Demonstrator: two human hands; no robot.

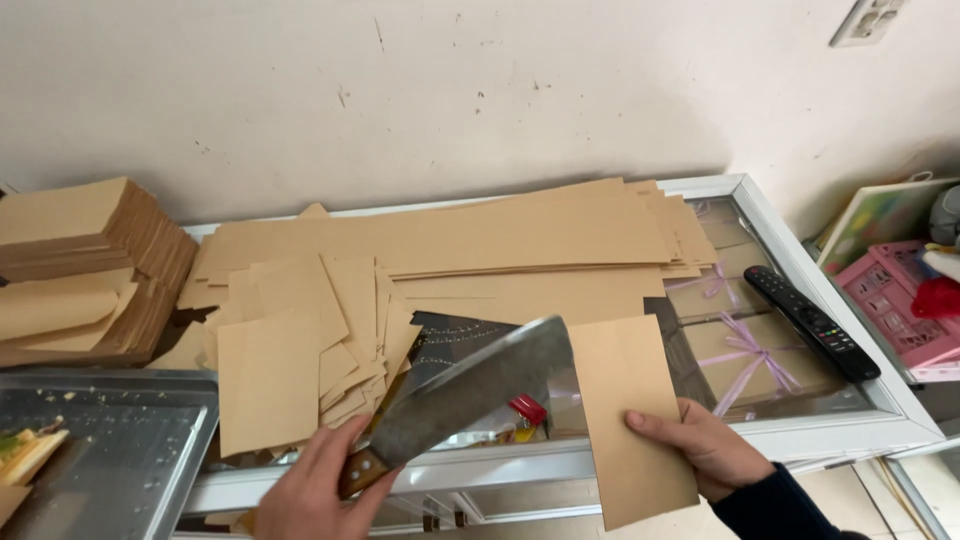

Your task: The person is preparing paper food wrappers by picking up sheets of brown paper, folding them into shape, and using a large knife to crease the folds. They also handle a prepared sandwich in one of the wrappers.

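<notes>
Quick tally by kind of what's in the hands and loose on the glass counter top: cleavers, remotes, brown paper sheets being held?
Cleaver, wooden handle in the left hand: 1
Brown paper sheet held by the right hand: 1
Black remote on the glass counter: 1
Total: 3
The cut paper pieces and long strips overlap too much to count.

The cleaver (pixel 470 390) has a dull grey metal blade, mottled and matt, on a brown wooden handle with a slight sheen. Just right of the cleaver, the card sheet (pixel 630 420) is matt tan paper, smooth and uncreased. Behind the cleaver, the cut sheets (pixel 290 350) and long strips (pixel 480 235) share that matt finish. The glass-topped display case (pixel 800 400) beneath is glossy with a white-painted frame. The remote control (pixel 812 322), right of the cleaver, is black plastic.
</notes>
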